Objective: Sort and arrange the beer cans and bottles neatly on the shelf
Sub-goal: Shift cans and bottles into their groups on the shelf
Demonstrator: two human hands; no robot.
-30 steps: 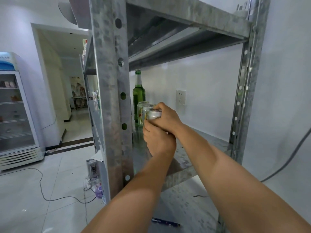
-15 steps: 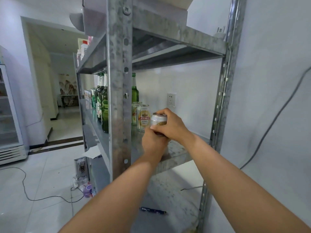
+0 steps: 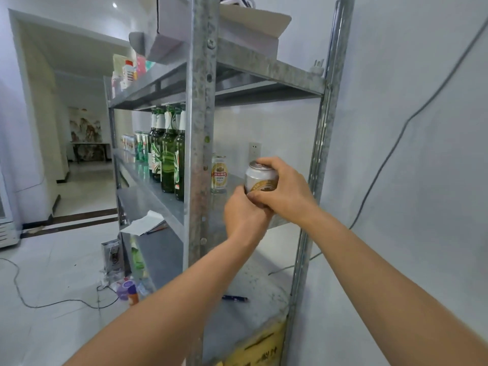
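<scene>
Both hands hold one silver and gold beer can [image 3: 260, 178] just above the middle shelf [image 3: 155, 194] of a galvanised rack. My right hand [image 3: 285, 191] wraps round the can's right side and top rim. My left hand [image 3: 244, 215] grips it from below; its fingers are hidden behind the can. Another gold-labelled can [image 3: 219, 174] stands on the shelf to the left, close to the rack's front post [image 3: 198, 154]. Several green beer bottles [image 3: 169, 154] stand in a row left of the post, with green cans [image 3: 141, 146] behind them.
A white box [image 3: 224, 30] and small containers [image 3: 126, 72] sit on the top shelf. Papers [image 3: 144, 223] and a pen [image 3: 233, 298] lie on lower shelves. A wall socket [image 3: 254, 150] is behind the can. Cables, bottles and clutter [image 3: 126, 289] lie on the tiled floor.
The view has swung right and pulled back, revealing the row of green bottles. The held can has moved right, away from the standing cans, still gripped by both hands.
</scene>
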